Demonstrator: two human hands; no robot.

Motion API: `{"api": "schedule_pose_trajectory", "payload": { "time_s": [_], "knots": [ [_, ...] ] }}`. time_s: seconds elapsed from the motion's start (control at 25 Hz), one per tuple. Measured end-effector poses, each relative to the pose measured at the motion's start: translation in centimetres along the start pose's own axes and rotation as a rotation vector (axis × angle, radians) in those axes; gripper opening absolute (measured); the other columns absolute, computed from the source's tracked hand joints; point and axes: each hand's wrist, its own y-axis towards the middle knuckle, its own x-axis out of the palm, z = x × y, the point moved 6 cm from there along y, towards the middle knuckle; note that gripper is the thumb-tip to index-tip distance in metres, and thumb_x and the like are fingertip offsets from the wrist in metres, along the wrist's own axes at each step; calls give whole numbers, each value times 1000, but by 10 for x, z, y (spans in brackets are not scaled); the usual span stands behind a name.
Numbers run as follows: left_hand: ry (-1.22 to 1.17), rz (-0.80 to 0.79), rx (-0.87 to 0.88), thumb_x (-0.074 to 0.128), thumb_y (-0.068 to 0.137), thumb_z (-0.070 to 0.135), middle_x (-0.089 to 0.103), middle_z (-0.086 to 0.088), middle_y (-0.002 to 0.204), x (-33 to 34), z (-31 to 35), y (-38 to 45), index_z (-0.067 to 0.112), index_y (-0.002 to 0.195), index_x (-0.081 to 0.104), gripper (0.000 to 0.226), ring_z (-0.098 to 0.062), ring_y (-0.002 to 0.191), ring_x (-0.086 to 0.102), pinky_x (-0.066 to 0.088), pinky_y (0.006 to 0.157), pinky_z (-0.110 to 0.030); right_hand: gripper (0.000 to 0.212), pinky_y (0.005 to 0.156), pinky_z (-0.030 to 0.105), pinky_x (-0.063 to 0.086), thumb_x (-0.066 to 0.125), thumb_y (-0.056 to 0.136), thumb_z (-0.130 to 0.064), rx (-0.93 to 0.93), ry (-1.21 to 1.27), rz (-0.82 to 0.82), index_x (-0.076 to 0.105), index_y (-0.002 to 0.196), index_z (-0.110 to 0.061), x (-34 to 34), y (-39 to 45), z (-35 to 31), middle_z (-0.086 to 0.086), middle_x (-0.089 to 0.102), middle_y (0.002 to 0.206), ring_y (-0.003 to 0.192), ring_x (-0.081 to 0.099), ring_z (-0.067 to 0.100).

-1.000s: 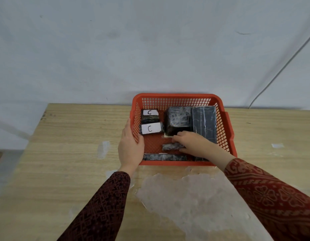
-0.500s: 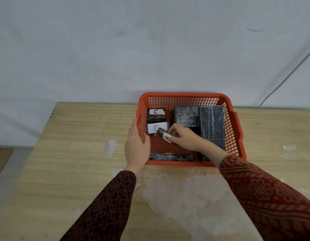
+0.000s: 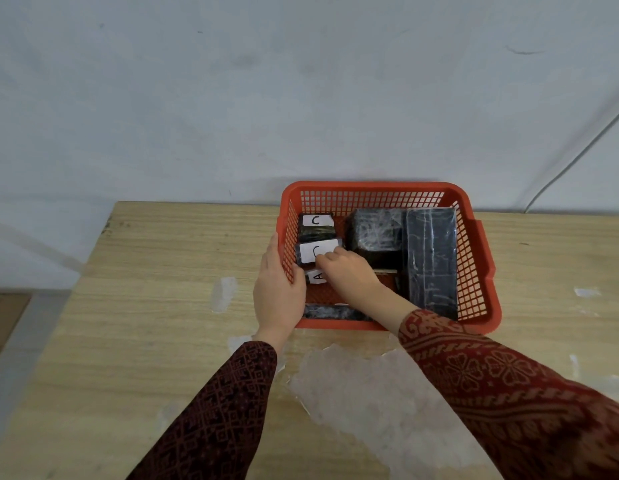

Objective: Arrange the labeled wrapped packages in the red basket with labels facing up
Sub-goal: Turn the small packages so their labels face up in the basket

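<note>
The red basket (image 3: 481, 271) stands at the table's far edge by the wall. Two small black packages with "C" labels facing up (image 3: 316, 221) (image 3: 310, 252) lie along its left side. Just in front of them lies a small package with an "A" label (image 3: 316, 276) facing up, and my right hand (image 3: 349, 271) rests on it, fingers curled over it. A cube-shaped wrapped package (image 3: 374, 233) and a long one (image 3: 431, 258) fill the right half, no labels showing. A thin dark package (image 3: 336, 311) lies along the near wall. My left hand (image 3: 277, 289) grips the basket's left wall.
The wooden table (image 3: 145, 306) has worn pale patches (image 3: 370, 403) in front of the basket. A grey wall rises right behind the basket. A thin cable (image 3: 578, 157) runs down the wall at the right. The table's left edge drops to the floor.
My right hand lifted the small package from the basket floor, turned it so its "A" label shows, and set it down left, in front of the second "C" package. The view shifted.
</note>
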Motion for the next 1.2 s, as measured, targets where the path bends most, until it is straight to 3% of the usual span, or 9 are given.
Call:
{"api": "schedule_pose_trajectory", "payload": {
  "time_s": [0.16, 0.36, 0.52, 0.64, 0.76, 0.88, 1.08, 1.2],
  "knots": [
    [14, 6, 1, 51, 92, 17, 42, -1, 146, 1, 0, 0, 19, 149, 24, 63, -16, 123, 49, 37, 88, -17, 22, 72, 41, 53, 54, 88, -1, 88, 159, -37, 58, 109, 0, 9, -7, 4, 16, 57, 110, 107, 53, 32],
    [19, 3, 20, 50, 92, 18, 43, -2, 144, 2, 2, -1, 18, 149, 25, 62, -17, 120, 50, 38, 85, -19, 26, 89, 44, 50, 58, 87, -13, 131, 283, 91, 63, 112, -7, -20, -46, 9, 13, 58, 120, 111, 53, 30],
    [9, -2, 39, 51, 91, 17, 44, -4, 144, 2, 2, 1, 16, 148, 26, 62, -19, 123, 49, 37, 89, -21, 25, 101, 48, 41, 61, 86, -12, 351, 311, 315, 64, 112, -10, -46, -96, 37, 15, 53, 132, 126, 46, 33],
    [6, -6, 42, 52, 91, 15, 44, -6, 145, 1, 4, 0, 15, 148, 26, 62, -20, 125, 47, 35, 92, -22, 43, 108, 51, 33, 66, 83, -13, 564, 270, 409, 56, 124, -11, -46, -127, 62, 21, 38, 145, 136, 34, 39],
    [-1, -1, 37, 52, 91, 15, 45, -5, 143, -1, 3, 0, 16, 148, 27, 62, -20, 124, 48, 40, 95, -27, 74, 113, 54, 27, 69, 82, -28, 786, 392, 312, 31, 144, -14, -36, -136, 81, 21, 19, 154, 142, 20, 39],
    [2, 3, 24, 52, 91, 17, 46, -5, 144, 0, 0, 0, 17, 148, 27, 62, -21, 124, 49, 44, 98, -33, 98, 111, 54, 27, 72, 78, -39, 891, 389, 186, 9, 151, -19, -30, -129, 90, 22, 11, 156, 143, 15, 39],
    [-7, -3, 13, 51, 91, 18, 47, -5, 143, 1, -1, 0, 17, 147, 28, 61, -21, 123, 49, 44, 97, -32, 101, 114, 57, 20, 68, 81, -40, 990, 396, 163, -4, 151, -27, -24, -126, 100, 25, 4, 157, 144, 8, 44],
    [28, 34, 62, 51, 91, 15, 48, -7, 135, -2, 3, -2, 14, 143, 35, 55, -19, 114, 51, 44, 86, -28, 101, 111, 59, 22, 67, 82, -44, 1000, 352, 141, -6, 150, -33, -23, -127, 100, 24, 4, 157, 143, 12, 46]
  ]
}}
